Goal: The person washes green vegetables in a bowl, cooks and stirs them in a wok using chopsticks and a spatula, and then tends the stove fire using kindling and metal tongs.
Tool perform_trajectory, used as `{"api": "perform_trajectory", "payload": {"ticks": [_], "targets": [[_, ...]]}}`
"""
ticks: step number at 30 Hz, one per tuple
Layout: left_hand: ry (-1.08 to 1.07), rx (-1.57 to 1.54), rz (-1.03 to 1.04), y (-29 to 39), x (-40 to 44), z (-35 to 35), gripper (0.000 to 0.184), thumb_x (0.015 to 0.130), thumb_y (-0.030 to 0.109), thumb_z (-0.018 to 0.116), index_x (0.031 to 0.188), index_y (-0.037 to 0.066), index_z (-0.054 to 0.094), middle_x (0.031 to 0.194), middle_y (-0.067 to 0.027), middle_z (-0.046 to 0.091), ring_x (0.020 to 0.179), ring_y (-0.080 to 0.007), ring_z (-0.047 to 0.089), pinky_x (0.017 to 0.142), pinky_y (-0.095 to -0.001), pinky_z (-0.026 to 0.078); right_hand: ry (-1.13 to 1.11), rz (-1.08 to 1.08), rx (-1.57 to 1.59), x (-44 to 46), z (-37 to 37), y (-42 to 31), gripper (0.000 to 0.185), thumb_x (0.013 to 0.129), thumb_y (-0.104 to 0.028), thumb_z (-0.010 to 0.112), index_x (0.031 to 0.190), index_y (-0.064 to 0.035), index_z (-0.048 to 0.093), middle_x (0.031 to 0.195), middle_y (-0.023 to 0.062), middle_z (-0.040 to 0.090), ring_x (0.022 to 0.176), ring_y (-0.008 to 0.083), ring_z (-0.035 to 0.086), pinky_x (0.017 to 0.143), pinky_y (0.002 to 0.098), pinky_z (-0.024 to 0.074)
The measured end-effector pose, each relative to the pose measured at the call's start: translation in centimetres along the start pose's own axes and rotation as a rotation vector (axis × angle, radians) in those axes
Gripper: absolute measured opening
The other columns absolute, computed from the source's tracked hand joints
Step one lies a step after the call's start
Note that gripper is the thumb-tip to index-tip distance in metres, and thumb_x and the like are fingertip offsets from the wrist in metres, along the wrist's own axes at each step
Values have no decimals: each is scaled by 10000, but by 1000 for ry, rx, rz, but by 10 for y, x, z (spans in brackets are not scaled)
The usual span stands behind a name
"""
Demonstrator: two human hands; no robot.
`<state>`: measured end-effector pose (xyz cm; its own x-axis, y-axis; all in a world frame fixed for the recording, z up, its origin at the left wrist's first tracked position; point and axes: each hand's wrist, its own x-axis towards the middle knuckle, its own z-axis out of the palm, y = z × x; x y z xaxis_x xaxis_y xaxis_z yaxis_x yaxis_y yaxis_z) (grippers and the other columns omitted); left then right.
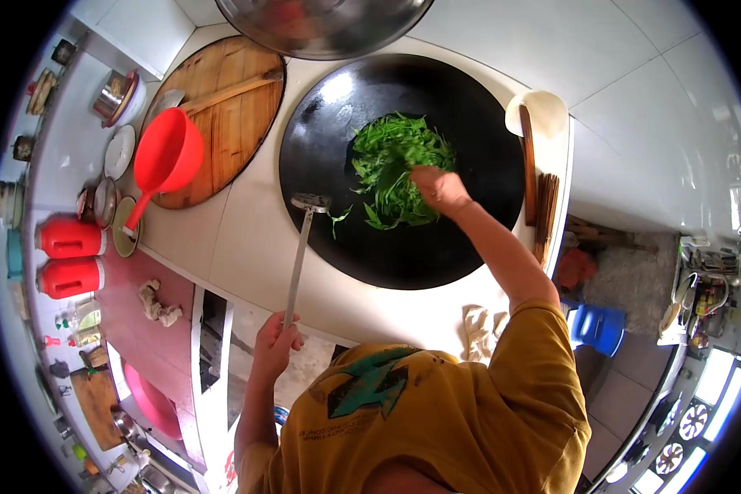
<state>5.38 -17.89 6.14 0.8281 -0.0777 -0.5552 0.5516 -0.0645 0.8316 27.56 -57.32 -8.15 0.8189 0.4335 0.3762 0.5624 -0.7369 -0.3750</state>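
Note:
A heap of shredded leafy greens (pixel 387 169) lies in the middle of a large black wok (pixel 403 263). My right hand (pixel 440 191) is at the heap's right side, its fingers closed on some of the greens; the leaves by the fingertips are blurred. My left hand (pixel 277 344) is wrapped round the end of a long-handled metal wok spatula (pixel 302 247). The spatula's head is at the wok's left side, close to a few stray leaves (pixel 340 221).
To the left, a round wooden lid (pixel 239 123) bears a red plastic dipper (pixel 170 152) and a wooden-handled tool (pixel 230 90). A metal lid (pixel 325 25) stands behind the wok. A pale scoop (pixel 543 111) and wooden sticks (pixel 546 214) lie right. Cloth gloves (pixel 479 331) rest near the front edge.

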Motion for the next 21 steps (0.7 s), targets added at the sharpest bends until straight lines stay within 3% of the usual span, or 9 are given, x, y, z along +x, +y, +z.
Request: {"api": "perform_trajectory", "payload": {"ticks": [2,5,10,13,16,21], "targets": [[17,10,-3,-2,-1,-1,174,904,52,485,1059,-13,531,636,-17,504,601,-93,494,604,-232,423,91,49,45,0,-17,14,192,784,-63,545,941,-135,628,967,81,645,843,288,635,653,371,536],[22,-2,4,-7,3,-5,173,905,52,483,1059,-13,530,639,-19,506,601,-95,495,604,-235,427,93,110,61,6,-48,-20,168,785,-44,557,912,-125,631,916,79,648,829,291,635,652,371,536],[5,-37,34,-3,8,-6,177,912,50,476,1070,-9,529,648,-20,509,611,-99,504,614,-240,436,16,-146,323,-9,-44,-127,138,759,-85,675,891,-73,634,941,84,660,818,271,657,651,341,557],[-5,-44,37,-1,5,-9,184,913,50,475,1079,-9,526,654,-19,512,615,-101,508,619,-242,439,-87,-150,533,-14,-33,-166,143,753,-91,678,888,-78,634,979,130,648,780,279,657,636,341,560],[-1,-43,41,1,0,-10,195,910,48,474,1089,-12,524,662,-21,518,616,-102,510,621,-241,438,-59,-206,403,-17,2,-153,150,743,-87,664,889,-78,629,1006,143,640,773,287,654,626,348,556],[28,-39,11,0,-10,-11,220,902,39,470,1107,-20,526,664,-24,524,620,-99,512,623,-239,436,-231,-11,146,-33,19,-68,204,772,-58,591,956,-144,604,1065,92,630,801,300,647,648,392,542]]}}
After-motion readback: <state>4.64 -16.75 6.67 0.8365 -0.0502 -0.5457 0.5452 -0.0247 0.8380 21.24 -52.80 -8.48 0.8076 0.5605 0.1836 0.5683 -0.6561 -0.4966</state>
